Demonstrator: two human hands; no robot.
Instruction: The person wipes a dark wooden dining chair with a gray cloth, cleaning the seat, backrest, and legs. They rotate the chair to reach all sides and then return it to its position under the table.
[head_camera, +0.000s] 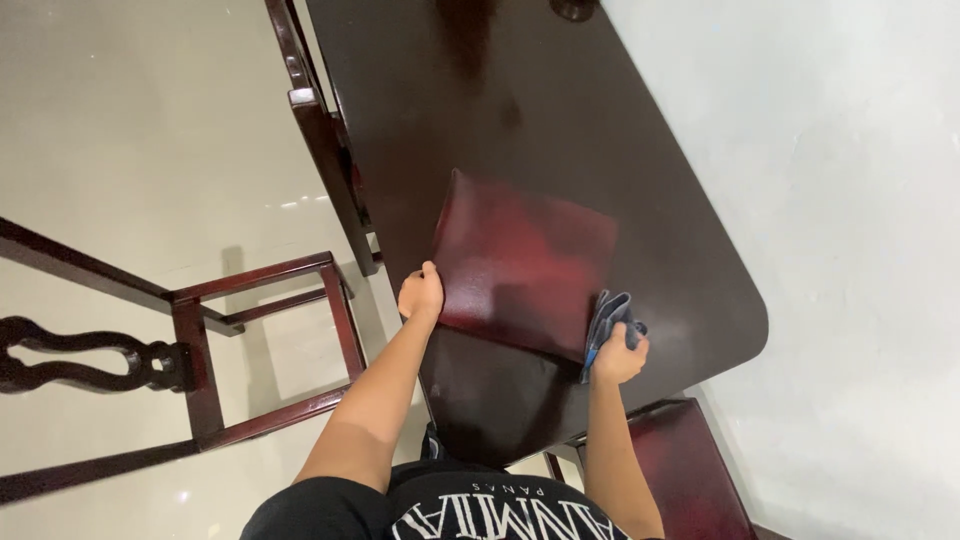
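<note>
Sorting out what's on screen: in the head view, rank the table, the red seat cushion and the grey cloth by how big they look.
1. Table, by far the largest.
2. Red cushion, lying on the table, left hand at its edge.
3. Grey cloth, bunched in the right hand.

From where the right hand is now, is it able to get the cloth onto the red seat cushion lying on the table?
Probably yes. The right hand grips the grey cloth right at the red seat cushion's edge, with nothing between them; the left hand only holds the opposite edge.
</note>
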